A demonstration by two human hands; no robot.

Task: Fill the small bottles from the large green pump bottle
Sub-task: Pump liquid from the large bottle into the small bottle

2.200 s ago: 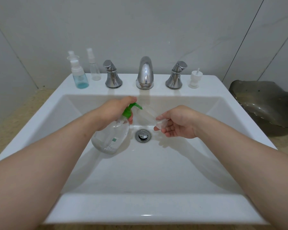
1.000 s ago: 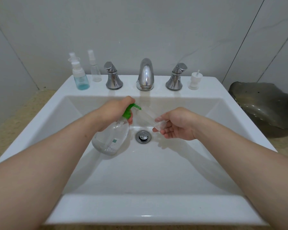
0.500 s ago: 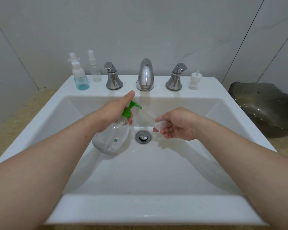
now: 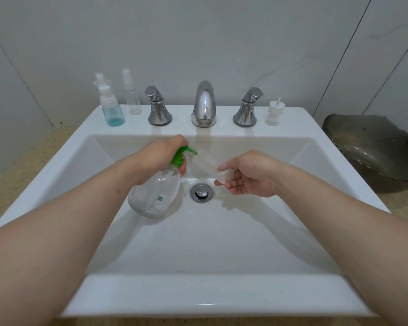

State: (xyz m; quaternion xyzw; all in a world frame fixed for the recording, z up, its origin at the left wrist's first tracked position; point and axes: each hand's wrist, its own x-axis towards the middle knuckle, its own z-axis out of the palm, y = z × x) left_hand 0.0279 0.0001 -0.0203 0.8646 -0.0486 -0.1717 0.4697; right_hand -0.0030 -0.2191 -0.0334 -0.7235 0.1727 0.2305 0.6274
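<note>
Over the sink basin, my left hand (image 4: 159,158) grips the neck of the large clear pump bottle (image 4: 154,196) and covers its green pump head (image 4: 183,155). The bottle is tilted, with a little clear liquid at its bottom. My right hand (image 4: 247,175) pinches a small clear bottle (image 4: 209,165), tilted with its mouth at the green spout. On the sink's back ledge at the left stand a small spray bottle with blue liquid (image 4: 112,109) and a slim clear spray bottle (image 4: 132,97). A loose white spray cap (image 4: 275,112) stands on the ledge at the right.
The white sink (image 4: 198,292) has a chrome faucet (image 4: 204,104), two chrome handles (image 4: 157,107) (image 4: 247,108) and a drain (image 4: 201,192) below my hands. A dark wavy dish (image 4: 375,147) lies on the counter to the right. Grey tiled wall stands behind.
My left index finger, lifted off the pump head half a second ago, is back down on it. Both bottles stay in nearly the same place over the drain.
</note>
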